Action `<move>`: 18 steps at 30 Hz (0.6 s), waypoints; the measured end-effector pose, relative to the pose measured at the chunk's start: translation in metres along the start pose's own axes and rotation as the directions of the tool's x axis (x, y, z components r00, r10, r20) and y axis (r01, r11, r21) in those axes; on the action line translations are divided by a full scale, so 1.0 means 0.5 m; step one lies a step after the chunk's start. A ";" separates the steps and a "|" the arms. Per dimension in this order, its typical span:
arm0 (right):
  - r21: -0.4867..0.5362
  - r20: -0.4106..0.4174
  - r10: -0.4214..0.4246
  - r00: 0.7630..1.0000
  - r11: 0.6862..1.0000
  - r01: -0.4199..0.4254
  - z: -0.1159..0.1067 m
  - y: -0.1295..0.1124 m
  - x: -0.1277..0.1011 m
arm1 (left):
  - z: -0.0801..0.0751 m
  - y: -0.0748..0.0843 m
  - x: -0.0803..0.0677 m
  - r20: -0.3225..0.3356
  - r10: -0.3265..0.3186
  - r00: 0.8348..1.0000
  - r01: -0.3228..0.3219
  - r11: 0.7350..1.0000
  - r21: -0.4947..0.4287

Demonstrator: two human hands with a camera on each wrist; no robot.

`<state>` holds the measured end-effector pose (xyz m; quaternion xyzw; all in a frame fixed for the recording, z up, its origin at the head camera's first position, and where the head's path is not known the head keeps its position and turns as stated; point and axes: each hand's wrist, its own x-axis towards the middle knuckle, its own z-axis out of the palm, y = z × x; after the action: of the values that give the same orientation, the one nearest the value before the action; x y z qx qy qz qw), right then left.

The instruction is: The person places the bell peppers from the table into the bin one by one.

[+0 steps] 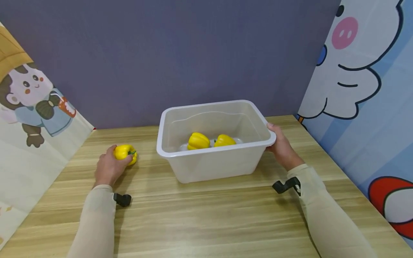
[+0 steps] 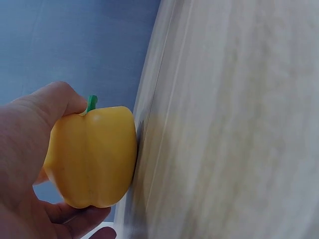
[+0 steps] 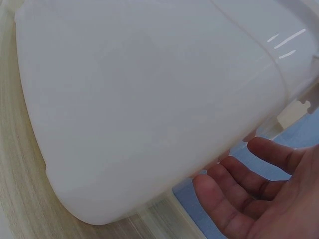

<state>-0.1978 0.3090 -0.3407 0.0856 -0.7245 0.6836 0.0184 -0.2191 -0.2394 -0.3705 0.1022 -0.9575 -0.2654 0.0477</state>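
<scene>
A translucent white plastic bin (image 1: 213, 150) stands on the wooden table (image 1: 209, 215), with two yellow bell peppers (image 1: 198, 141) (image 1: 224, 140) lying on its bottom. My right hand (image 1: 282, 145) holds the bin's right rim, thumb on top and fingers under the lip. The right wrist view shows those fingers (image 3: 239, 184) below the rim, beside the bin wall (image 3: 149, 99). To the left of the bin, my left hand (image 1: 111, 165) grips a third yellow pepper (image 1: 125, 152) with a green stem, resting on the table. Up close, the thumb (image 2: 50, 99) curls over this pepper (image 2: 94, 157).
A purple backdrop (image 1: 161, 53) closes off the back of the table. Cartoon panels stand along the left (image 1: 32, 107) and right (image 1: 361, 89) sides. Bare wood lies in front of the bin up to the near edge.
</scene>
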 end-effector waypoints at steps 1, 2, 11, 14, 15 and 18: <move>-0.002 0.002 0.001 1.000 1.000 -0.001 0.000 0.000 0.000 | 0.000 0.000 0.000 0.003 -0.001 1.000 0.001 1.000 -0.003; 0.006 0.000 0.002 1.000 1.000 -0.002 0.000 0.001 0.000 | -0.001 0.000 0.001 0.006 -0.001 1.000 0.001 1.000 -0.005; 0.022 0.002 -0.012 1.000 1.000 0.012 0.000 -0.001 0.002 | -0.017 0.006 0.005 0.044 0.057 0.997 -0.055 0.997 -0.045; 0.023 0.006 -0.019 1.000 1.000 0.019 -0.002 0.000 0.003 | -0.017 0.010 0.006 0.069 0.069 0.995 -0.064 0.995 -0.071; 0.026 0.003 -0.017 1.000 1.000 0.017 -0.002 0.000 0.003 | -0.016 0.011 0.005 0.078 0.068 0.995 -0.061 0.995 -0.083; 0.032 0.000 -0.013 1.000 0.999 0.013 0.000 0.002 0.004 | -0.012 0.012 0.003 0.090 0.059 0.994 -0.050 0.994 -0.102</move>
<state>-0.1998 0.3091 -0.3416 0.0906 -0.7128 0.6952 0.0213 -0.2205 -0.2377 -0.3622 0.0611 -0.9467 -0.3159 0.0154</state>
